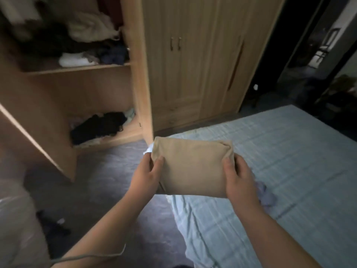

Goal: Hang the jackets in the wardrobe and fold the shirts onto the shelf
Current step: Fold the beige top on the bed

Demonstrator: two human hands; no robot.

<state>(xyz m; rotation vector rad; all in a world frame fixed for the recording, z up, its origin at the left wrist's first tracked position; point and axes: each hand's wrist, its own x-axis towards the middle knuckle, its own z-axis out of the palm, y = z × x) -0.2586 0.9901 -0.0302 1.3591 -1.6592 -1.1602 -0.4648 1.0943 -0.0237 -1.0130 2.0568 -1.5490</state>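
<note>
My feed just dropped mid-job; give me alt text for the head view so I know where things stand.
The left hand and right hand grip a folded tan shirt by its sides, held above the edge of a bed with a pale blue sheet. Ahead on the left, an open wardrobe shows a shelf piled with clothes.

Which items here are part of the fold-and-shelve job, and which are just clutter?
In the job: folded tan shirt, gripped at its ends by left hand and right hand; wardrobe shelf, already piled with clothes.
Lying about: black clothes at the wardrobe's bottom; bed; lilac cloth crumpled on the bed, possibly a garment still to do; closed doors.
</note>
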